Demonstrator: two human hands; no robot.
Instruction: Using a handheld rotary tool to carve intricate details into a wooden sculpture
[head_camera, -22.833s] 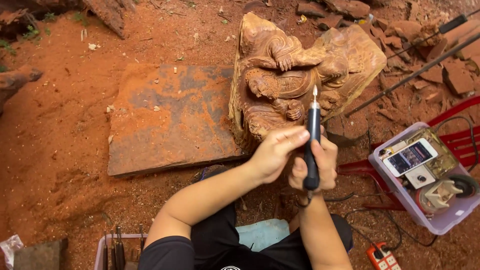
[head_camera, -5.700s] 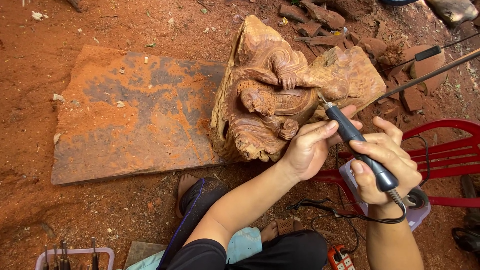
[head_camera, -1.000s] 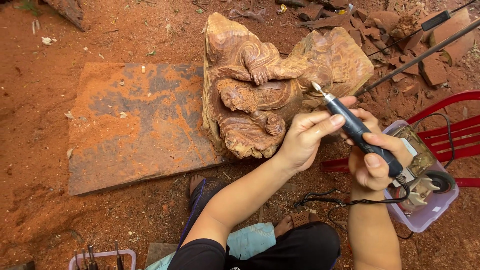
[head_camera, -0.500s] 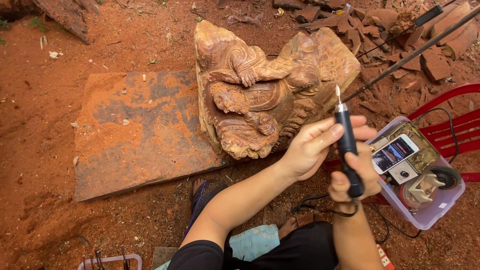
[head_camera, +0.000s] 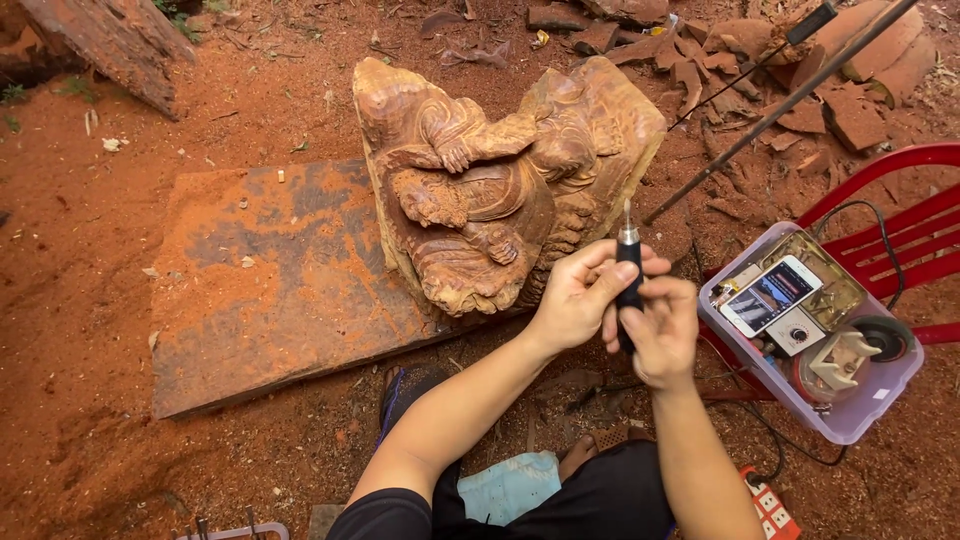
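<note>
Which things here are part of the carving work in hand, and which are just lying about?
In use:
black pen-shaped rotary tool
left hand
right hand
reddish-brown carved wooden figure

Lying about:
clear plastic box of odds and ends
white smartphone
red plastic chair
flat dusty wooden slab

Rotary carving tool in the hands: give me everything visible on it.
The rotary carving tool is a slim black pen-shaped handpiece with a silvery collar and a thin bit at the top. It is held roughly upright, bit pointing up, clear of the carved wood figure behind it. The left hand pinches its upper body with fingertips; the right hand wraps the lower part, hiding that end. Whether it is running cannot be told.
</note>
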